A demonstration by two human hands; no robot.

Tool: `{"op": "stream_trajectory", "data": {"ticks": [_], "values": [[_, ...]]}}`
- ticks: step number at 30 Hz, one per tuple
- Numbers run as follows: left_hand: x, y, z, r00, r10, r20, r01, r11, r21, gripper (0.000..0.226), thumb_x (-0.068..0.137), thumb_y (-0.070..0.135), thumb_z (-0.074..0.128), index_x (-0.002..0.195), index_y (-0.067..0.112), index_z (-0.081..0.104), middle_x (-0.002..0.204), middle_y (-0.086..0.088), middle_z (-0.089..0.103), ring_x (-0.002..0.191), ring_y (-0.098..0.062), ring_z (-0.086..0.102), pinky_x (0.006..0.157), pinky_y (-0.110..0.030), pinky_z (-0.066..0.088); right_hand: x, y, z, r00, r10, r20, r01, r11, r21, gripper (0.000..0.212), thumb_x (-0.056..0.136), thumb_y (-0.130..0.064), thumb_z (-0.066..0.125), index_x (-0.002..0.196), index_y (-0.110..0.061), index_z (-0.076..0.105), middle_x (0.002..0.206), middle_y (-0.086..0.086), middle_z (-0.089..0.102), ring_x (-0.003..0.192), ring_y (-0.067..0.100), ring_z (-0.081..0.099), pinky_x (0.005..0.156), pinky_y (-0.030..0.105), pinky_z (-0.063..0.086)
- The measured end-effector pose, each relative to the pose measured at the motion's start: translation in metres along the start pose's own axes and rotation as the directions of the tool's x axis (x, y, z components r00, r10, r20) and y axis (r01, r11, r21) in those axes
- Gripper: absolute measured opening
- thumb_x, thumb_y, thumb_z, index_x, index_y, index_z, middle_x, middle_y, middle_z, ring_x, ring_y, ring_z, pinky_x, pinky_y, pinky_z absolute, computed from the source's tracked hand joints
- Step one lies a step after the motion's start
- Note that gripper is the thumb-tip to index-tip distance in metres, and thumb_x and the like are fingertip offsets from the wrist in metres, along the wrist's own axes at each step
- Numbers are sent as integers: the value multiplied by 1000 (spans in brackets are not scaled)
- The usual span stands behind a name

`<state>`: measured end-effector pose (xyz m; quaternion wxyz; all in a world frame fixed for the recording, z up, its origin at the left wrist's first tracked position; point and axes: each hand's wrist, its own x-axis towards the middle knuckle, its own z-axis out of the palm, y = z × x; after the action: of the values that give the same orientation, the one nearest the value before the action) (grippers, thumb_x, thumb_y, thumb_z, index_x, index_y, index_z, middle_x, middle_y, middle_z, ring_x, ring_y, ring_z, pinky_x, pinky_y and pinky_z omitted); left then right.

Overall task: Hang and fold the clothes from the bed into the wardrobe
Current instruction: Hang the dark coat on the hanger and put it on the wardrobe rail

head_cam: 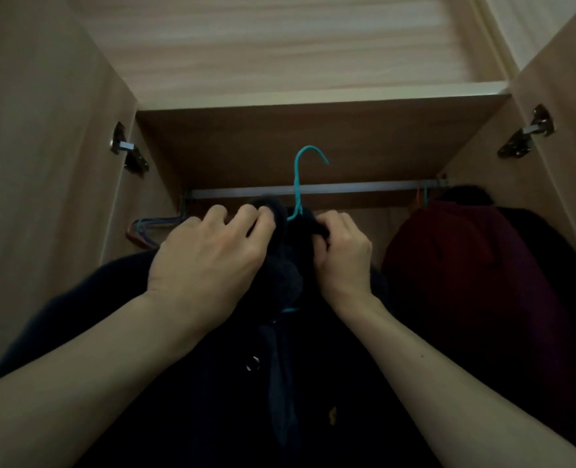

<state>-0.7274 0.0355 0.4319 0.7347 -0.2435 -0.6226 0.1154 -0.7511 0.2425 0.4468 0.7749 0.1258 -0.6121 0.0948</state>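
As left hand (205, 255) and right hand (344, 251) pinch the dark jacket (313, 383) at its collar, the teal hanger (300, 177) rises between their fingers (249, 214). Its shoulders are hidden under the dim cloth.

Dim, low-contrast view into a wardrobe (313, 136). The brightest area is the pale wood-grain panel (279, 45) at the top, and the light fades downward. The dark jacket (144, 400) filling the bottom is almost black, its folds lost in shadow; only a snap button (252, 363) gives a small glint. The left hand (208, 255) and right hand (344, 255) are softly lit and slightly blurred. A teal hanger (308, 157) is the one vivid colour. Wide-angle distortion splays the door (26, 163) outward at the edge, and a metal hinge (526, 133) shines faintly.
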Motion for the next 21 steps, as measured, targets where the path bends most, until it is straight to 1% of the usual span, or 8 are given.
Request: {"op": "stream_trajectory", "data": {"ticks": [4,8,10,13,15,18,21], "values": [[13,-1,25,1000,28,0,-28,999,34,55,72,6,63,126,-1,59,103,-19,65,68,-39,57,45,-38,41,10,18,27,1000,-4,-11,4,1000,22,8,86,-6,58,92,-11,60,88,5,59,73,26,57,63,42,48],[31,3,47,1000,24,-4,-23,996,84,50,77,9,56,126,2,59,103,-17,65,69,-37,57,47,-37,41,23,41,51,1000,-12,-12,13,998,63,6,88,-8,57,91,-11,60,88,7,58,72,28,57,62,42,47],[40,9,58,1000,8,14,-9,992,127,53,84,15,48,136,8,52,114,-13,62,79,-33,58,51,-36,40,29,55,62,1000,-13,-11,13,996,83,5,89,-9,58,92,-11,61,87,6,58,72,27,56,61,43,47],[55,18,76,1000,-11,21,8,989,150,54,95,22,35,149,17,30,133,-5,49,98,-26,54,62,-32,38,31,78,81,1000,-16,8,15,993,120,3,90,-11,58,92,-12,61,87,5,57,72,25,55,63,44,47],[63,23,90,999,-24,43,17,986,164,52,99,24,33,150,20,24,136,-3,45,102,-25,52,65,-32,38,32,93,92,999,-38,28,33,989,145,3,92,-12,58,91,-12,60,87,3,57,72,21,54,62,40,46],[69,24,114,996,-48,69,34,982,188,50,100,26,36,149,21,25,134,-2,46,102,-24,53,69,-32,45,35,110,111,997,-59,51,50,985,163,4,93,-15,59,90,-13,60,86,1,56,72,16,51,62,29,37],[80,22,131,994,-85,75,67,975,210,48,99,26,38,145,23,28,131,0,47,102,-23,53,71,-33,49,44,122,128,998,-59,32,53,985,166,1,91,-13,61,92,-13,61,87,2,58,75,19,53,64,29,36]]}}
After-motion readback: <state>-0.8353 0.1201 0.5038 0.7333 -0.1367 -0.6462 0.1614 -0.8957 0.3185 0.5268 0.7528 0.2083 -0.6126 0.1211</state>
